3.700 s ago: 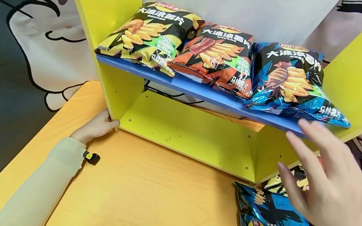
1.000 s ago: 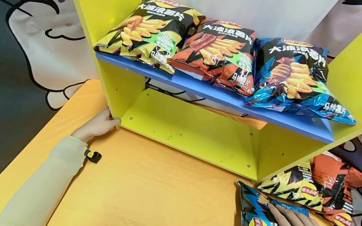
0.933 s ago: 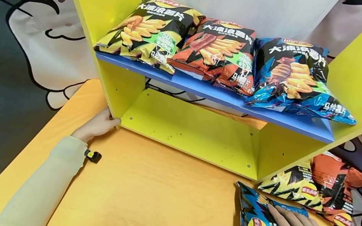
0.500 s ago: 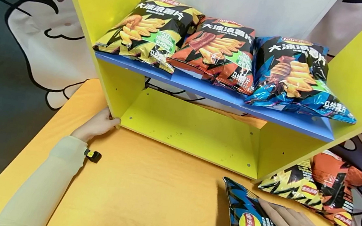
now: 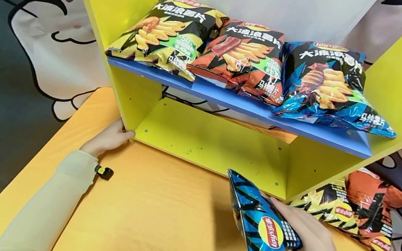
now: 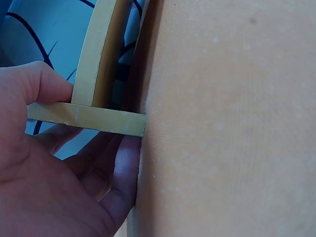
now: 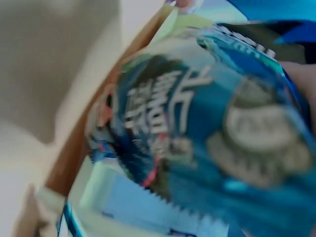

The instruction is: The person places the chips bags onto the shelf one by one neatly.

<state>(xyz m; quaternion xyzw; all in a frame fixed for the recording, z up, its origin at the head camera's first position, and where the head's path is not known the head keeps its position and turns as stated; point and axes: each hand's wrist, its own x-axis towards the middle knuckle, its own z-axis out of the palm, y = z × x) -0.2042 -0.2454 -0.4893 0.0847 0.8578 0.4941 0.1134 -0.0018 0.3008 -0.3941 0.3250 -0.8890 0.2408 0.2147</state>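
Observation:
In the head view my right hand (image 5: 313,244) grips a blue bag of potato chips (image 5: 262,224), thumb on one side and fingers on the other. The bag is tilted and held over the table, casting a shadow, in front of the shelf's lower board. My left hand (image 5: 108,138) grips the bottom left corner of the yellow shelf (image 5: 206,143). The left wrist view shows the thumb and fingers of that hand (image 6: 54,163) pinching the end of the panel (image 6: 94,117). In the right wrist view the chip bag (image 7: 197,118) is blurred and covers much of the picture.
On the blue upper shelf (image 5: 228,99) sit a yellow chip bag (image 5: 167,35), a red chip bag (image 5: 244,61) and another blue chip bag (image 5: 326,85). Right of the shelf, a yellow bag (image 5: 328,205) and a red bag (image 5: 372,209) lie on the orange table (image 5: 157,214).
My right hand has come down from beside the upper shelf, grasped the blue chip bag, lifted it and carried it left toward the lower board. The left hand keeps its place on the shelf corner.

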